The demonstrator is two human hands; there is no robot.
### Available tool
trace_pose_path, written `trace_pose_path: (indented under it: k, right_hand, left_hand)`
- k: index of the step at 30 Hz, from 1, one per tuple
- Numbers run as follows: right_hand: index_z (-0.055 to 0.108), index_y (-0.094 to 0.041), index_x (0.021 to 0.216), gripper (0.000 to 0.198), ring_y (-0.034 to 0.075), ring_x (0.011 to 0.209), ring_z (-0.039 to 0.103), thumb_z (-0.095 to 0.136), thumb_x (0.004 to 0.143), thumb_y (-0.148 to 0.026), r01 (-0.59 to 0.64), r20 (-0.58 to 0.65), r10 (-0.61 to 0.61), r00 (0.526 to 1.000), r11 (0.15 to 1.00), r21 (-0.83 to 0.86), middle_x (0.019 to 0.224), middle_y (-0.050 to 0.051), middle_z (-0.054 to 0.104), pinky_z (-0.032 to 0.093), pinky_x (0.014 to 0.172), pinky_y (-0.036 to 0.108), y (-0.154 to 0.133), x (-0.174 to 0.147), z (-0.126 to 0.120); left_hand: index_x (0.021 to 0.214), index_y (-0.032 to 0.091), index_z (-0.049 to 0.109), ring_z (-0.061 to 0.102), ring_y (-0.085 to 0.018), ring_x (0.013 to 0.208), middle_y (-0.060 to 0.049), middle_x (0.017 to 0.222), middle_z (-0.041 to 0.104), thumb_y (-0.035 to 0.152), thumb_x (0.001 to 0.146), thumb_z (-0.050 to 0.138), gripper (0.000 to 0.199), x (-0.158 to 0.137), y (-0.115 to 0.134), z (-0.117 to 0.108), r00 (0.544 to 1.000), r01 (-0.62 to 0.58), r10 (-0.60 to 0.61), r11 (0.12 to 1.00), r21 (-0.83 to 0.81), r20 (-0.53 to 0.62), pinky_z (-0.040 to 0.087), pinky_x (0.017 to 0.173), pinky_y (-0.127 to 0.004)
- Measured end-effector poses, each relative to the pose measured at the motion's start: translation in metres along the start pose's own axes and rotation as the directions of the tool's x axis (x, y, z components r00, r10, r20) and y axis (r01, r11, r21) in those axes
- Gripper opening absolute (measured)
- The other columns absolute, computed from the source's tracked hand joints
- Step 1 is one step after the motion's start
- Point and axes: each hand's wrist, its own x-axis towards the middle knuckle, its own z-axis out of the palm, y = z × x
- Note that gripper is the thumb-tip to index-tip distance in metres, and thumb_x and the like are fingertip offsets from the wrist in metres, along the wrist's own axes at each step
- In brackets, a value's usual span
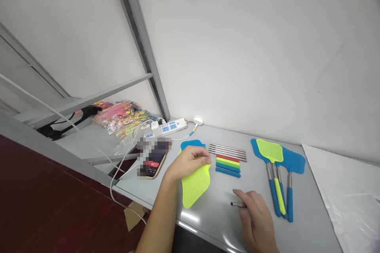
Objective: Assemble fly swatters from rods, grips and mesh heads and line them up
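held head: a yellow-green perforated plastic swatter head (196,185) is over the desk (219,211), at ten o'clock from the right hand (255,215).
left grip: the left hand (194,159) is grasping that head by its narrow neck, finger and thumb pinched together.
right grip: grasping what looks like a slim silver metal tube (237,204), dark at its end; the fingers hide most of it. tube and held head are apart.
joined swatters: four blue and yellow-green swatters with silver shafts (278,185), at one o'clock from the right hand, look complete.
loose parts: a row of thin silver metal rods (228,152) and a row of red, yellow, green and blue handle sleeves (228,165), both at eleven o'clock from the right hand, look unjoined, so several swatters seem left to build.
bags: see-through plastic bags (118,115), at ten o'clock from the left hand, hold pink and yellow things too jumbled to name.
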Motion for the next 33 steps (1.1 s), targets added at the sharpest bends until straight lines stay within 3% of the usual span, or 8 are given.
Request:
trace_pose_path:
  k: [3, 8, 14, 19, 26, 33]
  right_hand:
    - [0.054, -0.019, 0.126, 0.032, 0.020, 0.071, 0.054, 0.039, 0.097, -0.022, -0.059, 0.018, 0.061, 0.998, 0.994, -0.088, 0.079, 0.005, 0.058, 0.042, 0.063, 0.032, -0.001, 0.010, -0.010]
    - [0.059, -0.020, 0.120, 0.026, 0.019, 0.071, 0.052, 0.047, 0.096, -0.019, 0.069, 0.056, -0.057, 0.997, 0.965, -0.251, 0.075, 0.004, 0.057, 0.037, 0.064, 0.030, 0.005, 0.027, -0.039]
    - [0.062, -0.023, 0.118, 0.025, 0.015, 0.067, 0.047, 0.054, 0.094, -0.018, 0.157, 0.087, -0.133, 0.987, 0.913, -0.377, 0.073, 0.002, 0.057, 0.030, 0.066, 0.030, 0.005, 0.034, -0.067]
    - [0.066, -0.026, 0.107, 0.021, 0.014, 0.069, 0.049, 0.053, 0.094, -0.015, 0.164, 0.104, -0.132, 0.986, 0.893, -0.420, 0.075, 0.000, 0.060, 0.028, 0.070, 0.032, 0.002, 0.039, -0.085]
    - [0.065, -0.024, 0.103, 0.035, 0.016, 0.073, 0.048, 0.040, 0.092, -0.002, 0.245, 0.243, -0.132, 0.961, 0.817, -0.522, 0.077, 0.002, 0.061, 0.028, 0.080, 0.037, 0.000, 0.041, -0.108]
    - [0.066, -0.024, 0.101, 0.025, 0.016, 0.072, 0.048, 0.045, 0.095, -0.012, 0.269, 0.320, -0.110, 0.941, 0.817, -0.511, 0.076, 0.002, 0.059, 0.029, 0.076, 0.035, 0.016, 0.030, -0.111]
  left_hand:
    - [0.077, 0.017, 0.065, 0.053, -0.012, 0.067, 0.000, 0.071, 0.061, 0.038, 0.086, 0.059, 0.024, 0.003, 0.004, 0.023, 0.989, -0.011, 0.012, 1.000, -0.002, 0.151, 0.039, 0.061, -0.023]
    - [0.081, 0.018, 0.063, 0.054, -0.013, 0.074, 0.000, 0.079, 0.063, 0.039, 0.094, 0.047, 0.030, 0.010, 0.019, 0.040, 0.950, -0.078, 0.061, 0.996, 0.043, 0.306, 0.041, 0.069, -0.023]
    - [0.082, 0.018, 0.061, 0.052, -0.013, 0.074, 0.000, 0.077, 0.059, 0.043, 0.095, 0.046, 0.032, 0.017, 0.035, 0.049, 0.890, -0.102, 0.057, 0.992, 0.076, 0.453, 0.041, 0.069, -0.023]
    - [0.084, 0.019, 0.064, 0.054, -0.014, 0.075, 0.001, 0.078, 0.061, 0.039, 0.093, 0.047, 0.028, 0.023, 0.042, 0.057, 0.861, -0.120, 0.003, 0.973, 0.198, 0.509, 0.039, 0.065, -0.023]
    - [0.081, 0.022, 0.065, 0.059, -0.016, 0.074, 0.001, 0.081, 0.068, 0.033, 0.092, 0.048, 0.023, 0.030, 0.049, 0.072, 0.845, -0.238, 0.050, 0.927, 0.291, 0.532, 0.037, 0.060, -0.025]
    - [0.081, 0.022, 0.066, 0.060, -0.016, 0.073, 0.000, 0.080, 0.068, 0.030, 0.089, 0.051, 0.019, 0.042, 0.040, 0.091, 0.766, -0.267, 0.066, 0.938, 0.222, 0.640, 0.036, 0.058, -0.024]
